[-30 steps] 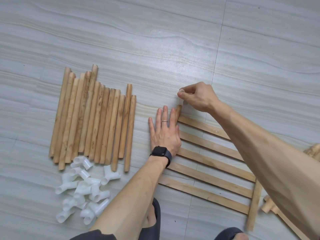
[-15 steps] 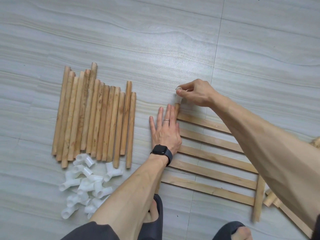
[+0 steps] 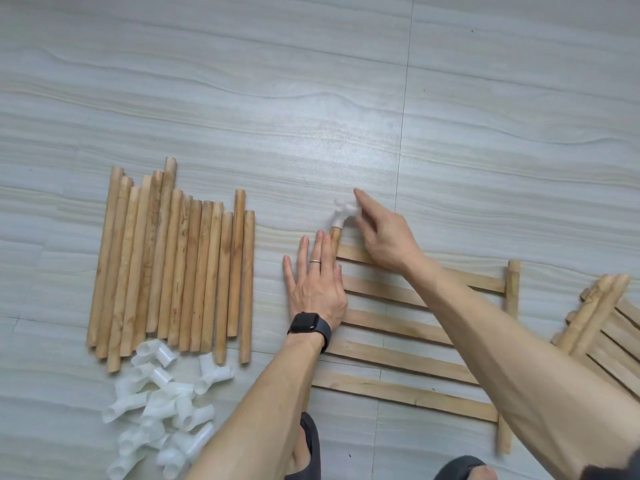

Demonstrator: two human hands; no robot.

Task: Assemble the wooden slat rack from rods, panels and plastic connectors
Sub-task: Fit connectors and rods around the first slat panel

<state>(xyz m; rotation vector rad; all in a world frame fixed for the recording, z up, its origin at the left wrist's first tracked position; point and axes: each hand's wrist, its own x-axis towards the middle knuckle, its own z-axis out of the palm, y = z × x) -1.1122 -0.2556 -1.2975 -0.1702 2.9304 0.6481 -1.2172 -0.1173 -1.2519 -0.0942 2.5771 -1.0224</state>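
The grey tiled floor (image 3: pixel 311 98) carries everything. To my left the rods (image 3: pixel 173 271) lie side by side, with a pile of white spare connectors (image 3: pixel 162 403) at their near ends. The panel (image 3: pixel 398 327) lies flat in front of me. My left hand (image 3: pixel 315 282), watch (image 3: pixel 308 323) on its wrist, presses flat with straight fingers on the panel's left edge. A connector (image 3: pixel 341 213) sits on the far end of that edge rod, blurred. My right hand (image 3: pixel 384 237) is beside it, fingers spread and straight, gripping nothing. More panels (image 3: pixel 602 323) lie at far right.
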